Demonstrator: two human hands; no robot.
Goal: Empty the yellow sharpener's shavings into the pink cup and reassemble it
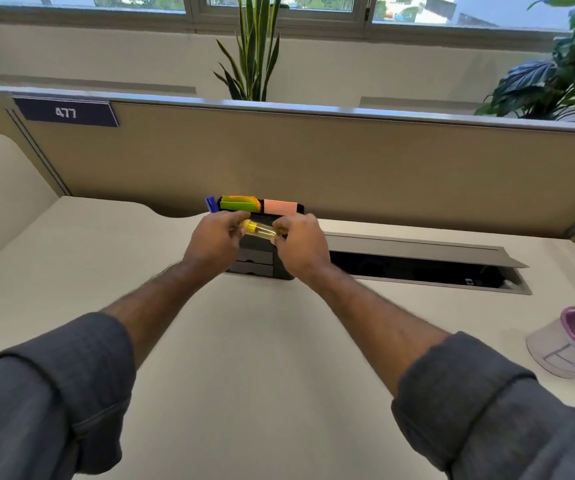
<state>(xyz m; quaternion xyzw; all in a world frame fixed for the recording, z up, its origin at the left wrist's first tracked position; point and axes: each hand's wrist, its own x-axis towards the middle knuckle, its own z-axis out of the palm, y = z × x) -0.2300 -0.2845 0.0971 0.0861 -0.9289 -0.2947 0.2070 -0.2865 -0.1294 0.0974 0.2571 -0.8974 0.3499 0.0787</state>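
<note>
The yellow sharpener (257,229), a yellow head on a clear yellowish tube, is held level between both hands above the desk's far middle. My left hand (214,241) pinches the yellow head end. My right hand (300,247) grips the clear tube end. The two parts look joined; whether shavings are inside I cannot tell. The pink cup (571,342) stands at the right edge of the desk, upright and open-topped, far from both hands.
A black desk organizer (256,263) with small drawers sits right behind the hands, holding green and pink sticky notes (280,206) and a blue pen (211,204). An open cable tray (428,268) lies to the right. A beige partition (313,157) closes the back.
</note>
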